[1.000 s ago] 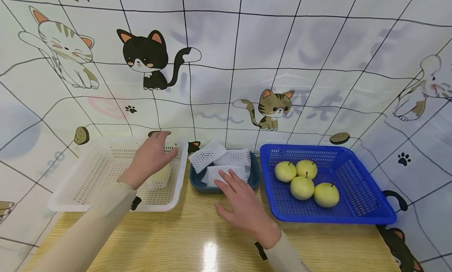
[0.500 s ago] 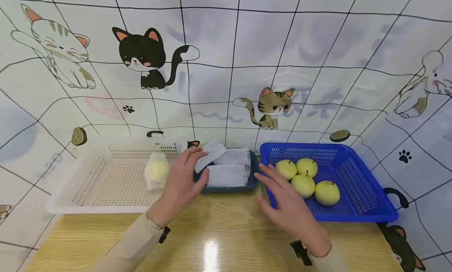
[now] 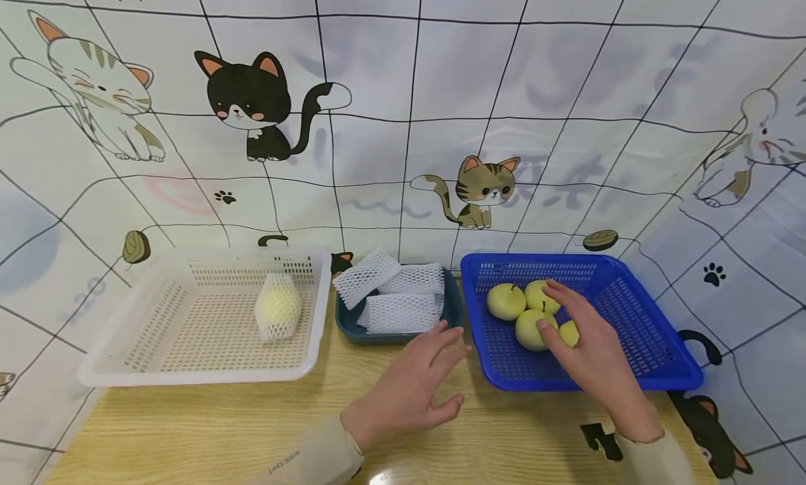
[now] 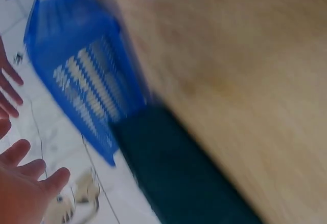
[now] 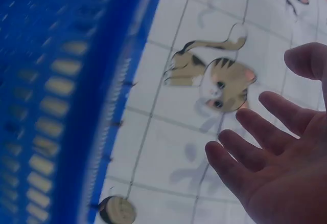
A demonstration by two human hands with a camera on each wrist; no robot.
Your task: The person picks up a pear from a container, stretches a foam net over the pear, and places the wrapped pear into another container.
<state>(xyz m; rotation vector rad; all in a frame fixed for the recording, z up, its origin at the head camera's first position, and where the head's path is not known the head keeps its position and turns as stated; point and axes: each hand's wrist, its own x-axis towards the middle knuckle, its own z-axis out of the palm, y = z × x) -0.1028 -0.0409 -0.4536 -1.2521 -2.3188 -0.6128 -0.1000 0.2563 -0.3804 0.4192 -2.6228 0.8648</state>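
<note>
1. Above the blue basket (image 3: 648, 334), the right hand (image 3: 592, 348) is held with its fingers extended and relaxed; it is released, with nothing gripped.
2. Beneath its thumb and fingertips, four yellow-green fruits (image 3: 530, 334) are grouped close together on the basket's floor, the one nearest the palm being partly hidden by the hand. Whether any of them is touched cannot be told.
3. Left of the right hand, the left hand (image 3: 409, 387) is held over the wooden desk (image 3: 220, 429); it is likewise released, its fingers loosely spread.
4. Just beyond the left hand's fingertips, a teal tray (image 3: 378, 339) is placed, filled with white foam nets (image 3: 403, 313), one of which is tilted across the tray's left side. Contact between fingertips and tray cannot be judged.
5. Farther to the left of both hands, a white basket (image 3: 208, 376) is set; toward its right side, a netted fruit (image 3: 278, 308) is held.
6. Past both hands, a white backdrop (image 3: 378, 65) printed with cartoon cats and black lines is seen.
7. Behind the wrists, the forearms are covered by beige sleeves (image 3: 321, 457).
</note>
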